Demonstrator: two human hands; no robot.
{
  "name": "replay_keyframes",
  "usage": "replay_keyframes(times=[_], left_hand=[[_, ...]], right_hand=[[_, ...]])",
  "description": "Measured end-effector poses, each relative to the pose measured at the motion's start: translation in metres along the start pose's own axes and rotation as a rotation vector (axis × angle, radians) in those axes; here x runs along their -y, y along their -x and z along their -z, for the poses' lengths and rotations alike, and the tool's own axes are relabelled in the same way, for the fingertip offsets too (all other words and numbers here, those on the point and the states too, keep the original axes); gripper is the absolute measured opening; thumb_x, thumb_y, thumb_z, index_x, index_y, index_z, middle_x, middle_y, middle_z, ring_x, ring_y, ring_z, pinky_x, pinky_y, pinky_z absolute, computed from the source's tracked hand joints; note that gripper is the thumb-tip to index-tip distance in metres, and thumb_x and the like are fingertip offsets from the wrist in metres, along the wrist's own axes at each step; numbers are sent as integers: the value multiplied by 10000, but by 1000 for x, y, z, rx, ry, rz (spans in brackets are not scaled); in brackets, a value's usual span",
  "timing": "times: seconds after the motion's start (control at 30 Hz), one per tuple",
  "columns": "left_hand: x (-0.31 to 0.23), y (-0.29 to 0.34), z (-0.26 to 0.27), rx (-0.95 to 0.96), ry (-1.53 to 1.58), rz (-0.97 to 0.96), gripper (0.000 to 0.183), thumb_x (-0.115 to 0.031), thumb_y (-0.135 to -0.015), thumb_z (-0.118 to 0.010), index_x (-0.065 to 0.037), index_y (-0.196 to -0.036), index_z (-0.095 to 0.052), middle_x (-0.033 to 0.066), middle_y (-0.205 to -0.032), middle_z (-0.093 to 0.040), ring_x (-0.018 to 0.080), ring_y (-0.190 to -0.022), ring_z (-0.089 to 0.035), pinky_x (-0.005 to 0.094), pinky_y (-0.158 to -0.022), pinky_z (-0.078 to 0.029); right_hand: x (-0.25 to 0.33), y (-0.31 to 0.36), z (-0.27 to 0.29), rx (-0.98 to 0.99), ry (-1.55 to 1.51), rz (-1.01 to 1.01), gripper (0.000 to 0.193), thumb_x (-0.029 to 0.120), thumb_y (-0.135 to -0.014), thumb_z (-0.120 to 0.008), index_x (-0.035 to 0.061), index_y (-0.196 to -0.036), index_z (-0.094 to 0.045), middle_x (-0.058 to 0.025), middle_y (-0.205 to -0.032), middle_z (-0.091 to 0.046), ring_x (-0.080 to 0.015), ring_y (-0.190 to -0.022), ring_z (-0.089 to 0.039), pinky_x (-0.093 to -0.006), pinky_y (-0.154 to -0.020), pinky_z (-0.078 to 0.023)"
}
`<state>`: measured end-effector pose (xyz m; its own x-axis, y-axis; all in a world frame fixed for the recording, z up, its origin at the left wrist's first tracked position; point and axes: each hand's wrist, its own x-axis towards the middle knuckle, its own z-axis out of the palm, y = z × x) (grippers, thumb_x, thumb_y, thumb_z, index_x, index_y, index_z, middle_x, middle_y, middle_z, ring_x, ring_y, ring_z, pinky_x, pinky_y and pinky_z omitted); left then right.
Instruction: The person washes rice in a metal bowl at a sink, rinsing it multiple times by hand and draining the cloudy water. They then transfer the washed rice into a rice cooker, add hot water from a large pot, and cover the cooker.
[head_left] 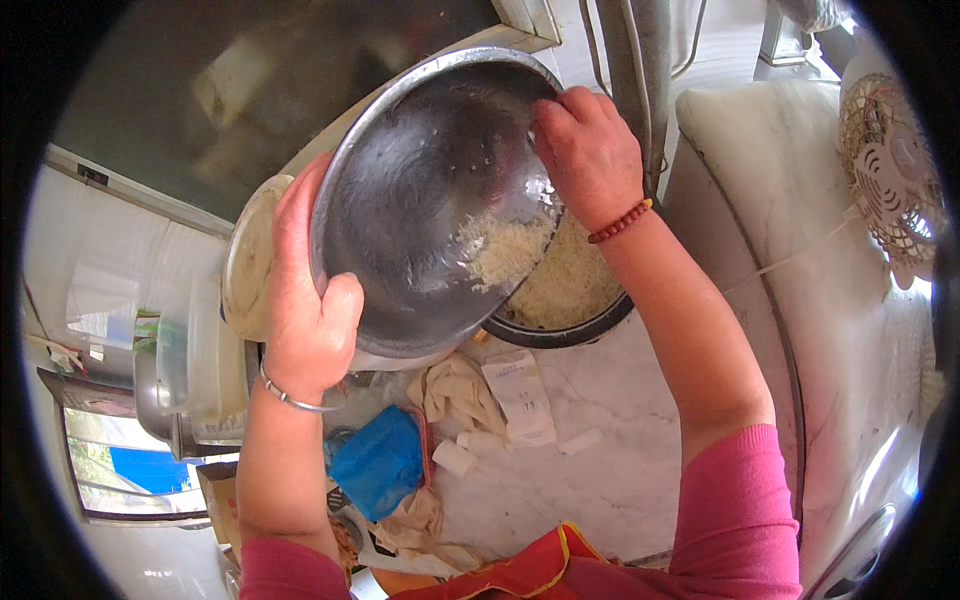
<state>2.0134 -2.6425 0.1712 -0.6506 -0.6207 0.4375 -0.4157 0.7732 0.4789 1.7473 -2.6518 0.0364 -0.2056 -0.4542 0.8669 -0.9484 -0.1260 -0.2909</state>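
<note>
A large metal bowl point(410, 190) is held up and tilted toward a dark round pot point(560, 338) below it on the right. A clump of white rice point(508, 250) lies on the bowl's lower right side. More rice point(568, 285) fills the pot, partly hidden by the bowl. My left hand point(312, 310) grips the bowl's left rim, its thumb toward the inside. On the right rim my right hand point(592, 155) is closed with curled fingers over the edge; some fingertips are hidden.
Below the bowl, a blue bag point(380, 462), a beige cloth point(455, 390), a white printed packet point(520, 397) and small white pieces point(455, 458) lie on the marbled surface. A round lid point(255, 260) stands left. To the right are a marbled counter point(770, 150) and a fan point(890, 170).
</note>
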Motion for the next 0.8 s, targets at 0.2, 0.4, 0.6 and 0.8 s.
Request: replay_keyframes(times=[0.2,0.4,0.6,0.8], left_hand=[[-7,9,5,-112,228,187,772,59,-668,-390,22,-1438,-338,154,-1422,-407,275,-1353,-370,389,-1151,-248],[3,2,4,-72,12,71,775,59,-659,-398,15,-1432,-351,150,-1427,-409,277,-1350,-375,386,-1149,-253],[-3,2,0,-21,-57,14,763,52,-661,-404,18,-1421,-355,165,-1426,-410,305,-1353,-373,393,-1151,-246],[-6,3,-5,-43,-138,-52,757,47,-665,-406,18,-1419,-356,173,-1433,-402,321,-1366,-357,402,-1157,-235]], right_hand=[[3,32,-7,92,0,-118,63,90,-802,-637,60,-818,-584,-132,-834,-551,-331,-841,-583,-433,-687,-508],[28,55,-1,593,-168,-245,94,102,-834,-532,51,-826,-611,-166,-906,-610,-345,-855,-642,-447,-691,-544],[16,6,-9,236,18,42,83,125,-816,-558,77,-827,-626,-115,-896,-569,-298,-890,-585,-424,-703,-526],[38,29,-19,788,-25,-104,91,128,-813,-582,43,-835,-608,-138,-848,-576,-334,-843,-600,-454,-712,-523]])
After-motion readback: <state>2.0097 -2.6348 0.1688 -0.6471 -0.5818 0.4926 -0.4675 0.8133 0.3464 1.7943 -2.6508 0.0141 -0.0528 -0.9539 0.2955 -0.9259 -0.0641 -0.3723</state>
